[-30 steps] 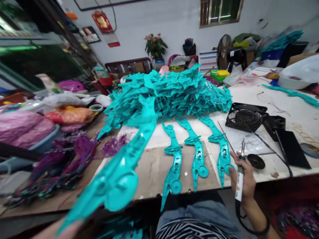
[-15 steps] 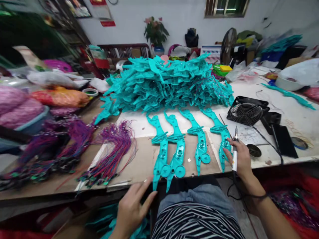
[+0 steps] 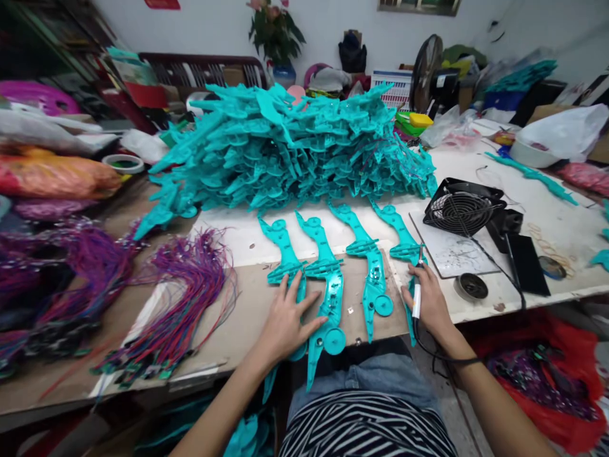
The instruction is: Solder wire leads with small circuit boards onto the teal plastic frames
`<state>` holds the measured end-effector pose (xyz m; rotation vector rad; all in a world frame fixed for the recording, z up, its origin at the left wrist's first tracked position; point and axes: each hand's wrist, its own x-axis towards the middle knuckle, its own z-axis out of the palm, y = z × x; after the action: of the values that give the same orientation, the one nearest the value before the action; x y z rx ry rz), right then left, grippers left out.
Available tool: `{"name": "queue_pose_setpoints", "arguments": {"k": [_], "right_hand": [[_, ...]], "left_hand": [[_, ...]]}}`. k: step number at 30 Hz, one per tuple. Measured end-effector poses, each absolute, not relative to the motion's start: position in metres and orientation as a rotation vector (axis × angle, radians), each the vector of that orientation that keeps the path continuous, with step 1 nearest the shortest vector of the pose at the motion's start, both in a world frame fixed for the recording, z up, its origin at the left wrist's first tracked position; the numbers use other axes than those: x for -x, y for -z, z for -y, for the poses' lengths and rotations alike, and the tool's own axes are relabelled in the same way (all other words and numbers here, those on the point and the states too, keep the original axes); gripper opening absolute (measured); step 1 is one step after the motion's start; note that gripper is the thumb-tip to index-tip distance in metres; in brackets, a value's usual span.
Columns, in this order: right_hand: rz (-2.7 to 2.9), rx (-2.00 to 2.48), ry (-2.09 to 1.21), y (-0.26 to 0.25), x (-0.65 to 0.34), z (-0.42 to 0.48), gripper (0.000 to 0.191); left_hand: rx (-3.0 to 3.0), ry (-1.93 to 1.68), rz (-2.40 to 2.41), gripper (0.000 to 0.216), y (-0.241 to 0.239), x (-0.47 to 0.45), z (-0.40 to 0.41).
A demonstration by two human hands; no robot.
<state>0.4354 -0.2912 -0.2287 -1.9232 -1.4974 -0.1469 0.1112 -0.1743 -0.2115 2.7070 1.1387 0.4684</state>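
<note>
Several long teal plastic parts lie side by side on a brown board (image 3: 247,317) at the table's near edge. My left hand (image 3: 285,320) lies flat with fingers spread on the leftmost teal part (image 3: 282,249), touching the second one (image 3: 328,285). A third teal part (image 3: 371,276) lies between my hands. My right hand (image 3: 431,304) is closed round a soldering iron (image 3: 417,292), tip up, resting over the rightmost teal part (image 3: 402,238). A big heap of the same teal parts (image 3: 285,149) fills the table behind.
Bundles of purple and red wires (image 3: 185,298) lie to the left. A black fan (image 3: 459,212), a small round tin (image 3: 471,287) and a black box with cable sit to the right. Bags and clutter line the table's far and left edges.
My left hand brought a teal part down, laid it leftmost in the row, then came up onto the board and pressed flat on it. My right hand shifted slightly left with the iron.
</note>
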Motion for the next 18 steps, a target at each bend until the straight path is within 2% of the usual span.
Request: {"name": "queue_pose_setpoints", "arguments": {"k": [6, 10, 15, 18], "right_hand": [[1.247, 2.015, 0.146, 0.233, -0.405, 0.299, 0.042], [1.155, 2.021, 0.147, 0.235, -0.402, 0.299, 0.04], [1.242, 2.01, 0.058, 0.23, -0.421, 0.273, 0.04], [1.38, 2.032, 0.141, 0.222, -0.429, 0.262, 0.037]], "left_hand": [[-2.645, -0.441, -1.115, 0.043, 0.204, -0.127, 0.19], [-2.658, -0.364, -0.974, 0.05, 0.201, -0.14, 0.201], [-2.634, -0.308, -1.018, 0.053, 0.197, -0.153, 0.188], [-2.602, -0.209, -1.055, 0.057, 0.189, -0.163, 0.177]]}}
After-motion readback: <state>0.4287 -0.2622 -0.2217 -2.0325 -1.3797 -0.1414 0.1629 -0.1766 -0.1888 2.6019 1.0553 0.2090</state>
